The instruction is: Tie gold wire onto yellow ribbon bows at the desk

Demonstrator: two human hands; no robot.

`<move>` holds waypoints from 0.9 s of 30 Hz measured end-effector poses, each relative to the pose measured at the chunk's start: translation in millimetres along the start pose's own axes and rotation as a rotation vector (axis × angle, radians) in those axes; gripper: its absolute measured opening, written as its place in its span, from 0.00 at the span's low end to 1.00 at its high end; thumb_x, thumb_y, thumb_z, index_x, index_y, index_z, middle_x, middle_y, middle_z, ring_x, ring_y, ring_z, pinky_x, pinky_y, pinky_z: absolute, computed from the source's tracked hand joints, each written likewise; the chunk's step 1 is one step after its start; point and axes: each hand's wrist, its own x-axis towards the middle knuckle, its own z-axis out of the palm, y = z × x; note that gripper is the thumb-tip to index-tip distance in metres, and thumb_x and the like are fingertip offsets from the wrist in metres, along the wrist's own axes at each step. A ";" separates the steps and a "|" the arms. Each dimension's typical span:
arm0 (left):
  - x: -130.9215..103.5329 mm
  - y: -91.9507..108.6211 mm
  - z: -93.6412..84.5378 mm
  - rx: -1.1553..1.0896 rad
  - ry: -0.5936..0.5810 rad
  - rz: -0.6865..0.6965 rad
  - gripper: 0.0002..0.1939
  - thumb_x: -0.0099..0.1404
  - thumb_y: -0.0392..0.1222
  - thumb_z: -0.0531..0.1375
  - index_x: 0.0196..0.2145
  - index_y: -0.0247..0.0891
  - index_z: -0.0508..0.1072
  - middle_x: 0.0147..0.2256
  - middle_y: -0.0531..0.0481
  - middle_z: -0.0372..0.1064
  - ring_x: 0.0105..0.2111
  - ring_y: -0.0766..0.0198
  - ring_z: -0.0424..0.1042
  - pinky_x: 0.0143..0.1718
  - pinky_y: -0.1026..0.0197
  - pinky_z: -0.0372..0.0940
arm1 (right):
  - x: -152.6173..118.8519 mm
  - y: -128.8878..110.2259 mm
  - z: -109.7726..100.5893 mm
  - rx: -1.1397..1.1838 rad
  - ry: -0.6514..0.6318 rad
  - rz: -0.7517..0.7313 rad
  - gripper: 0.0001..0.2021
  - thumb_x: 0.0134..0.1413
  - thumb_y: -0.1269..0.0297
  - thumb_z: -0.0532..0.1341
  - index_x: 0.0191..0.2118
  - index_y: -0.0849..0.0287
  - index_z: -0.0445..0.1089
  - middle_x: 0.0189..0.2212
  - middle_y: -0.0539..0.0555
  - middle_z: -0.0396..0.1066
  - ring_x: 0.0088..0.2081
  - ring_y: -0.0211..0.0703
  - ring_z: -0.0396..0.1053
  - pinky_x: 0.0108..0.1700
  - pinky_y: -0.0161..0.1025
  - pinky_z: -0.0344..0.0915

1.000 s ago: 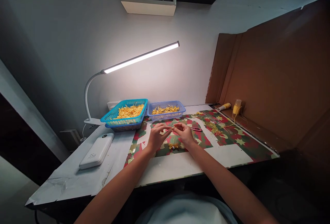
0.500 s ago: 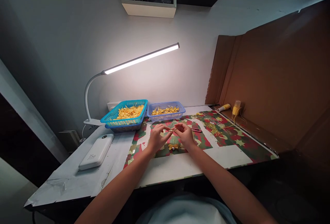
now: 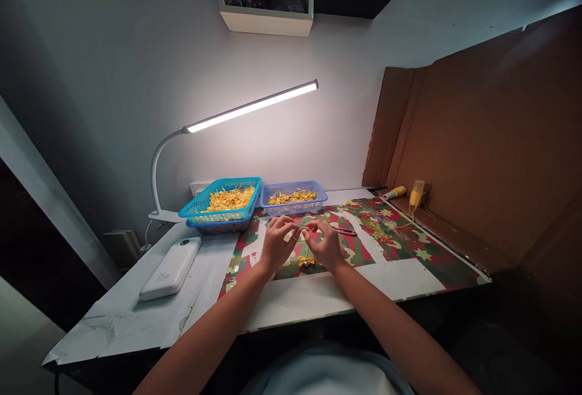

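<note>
Over the camouflage-patterned mat, the fingertips of my left hand (image 3: 277, 242) pinch a thin yellow cord. My right hand (image 3: 327, 246) is closed on the same cord from the other side, fingertips nearly meeting the left ones. A loop of the cord (image 3: 301, 240) shows between both hands. Below them is a small yellow bow (image 3: 306, 260) with a dark, shiny piece under it, and a thin pale strand runs from it up to the fingers. Close behind my right hand lies a pink-handled tool (image 3: 344, 232), its kind unclear.
Behind my hands stand a turquoise basket (image 3: 188, 208) and a lilac basket (image 3: 295, 207), both with yellow pieces. A white power bank (image 3: 170, 269) lies left, under a lit lamp (image 3: 254, 105). Cut yellow bits (image 3: 376, 230) and a yellow thread spool (image 3: 416, 195) are right, beside cardboard (image 3: 491, 140).
The cord between my fingers now shows as an open round loop, where it was bunched before. My hands stay nearly in place, and the view has tilted slightly.
</note>
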 end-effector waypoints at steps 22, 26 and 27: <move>-1.4 -8.4 -14.1 -0.137 -0.775 -0.293 0.13 0.54 0.50 0.61 0.27 0.37 0.73 0.25 0.52 0.69 0.26 0.65 0.64 0.26 0.64 0.54 | 5.9 14.6 -2.6 0.173 -0.196 0.187 0.09 0.46 0.64 0.55 0.20 0.58 0.59 0.17 0.45 0.55 0.22 0.34 0.53 0.26 0.33 0.51; -4.9 -5.8 -8.8 -0.159 -0.778 -0.280 0.15 0.50 0.52 0.63 0.27 0.36 0.72 0.26 0.53 0.68 0.26 0.66 0.62 0.25 0.65 0.53 | 7.5 21.5 0.8 0.302 -0.234 0.343 0.09 0.43 0.61 0.55 0.19 0.59 0.60 0.16 0.45 0.55 0.21 0.33 0.53 0.24 0.33 0.50; -5.4 -4.7 -6.3 -0.158 -0.764 -0.277 0.15 0.50 0.52 0.63 0.26 0.36 0.72 0.26 0.52 0.68 0.26 0.66 0.62 0.25 0.65 0.53 | 7.5 23.7 1.7 0.315 -0.244 0.370 0.09 0.43 0.61 0.55 0.19 0.59 0.61 0.16 0.45 0.55 0.21 0.33 0.52 0.24 0.33 0.50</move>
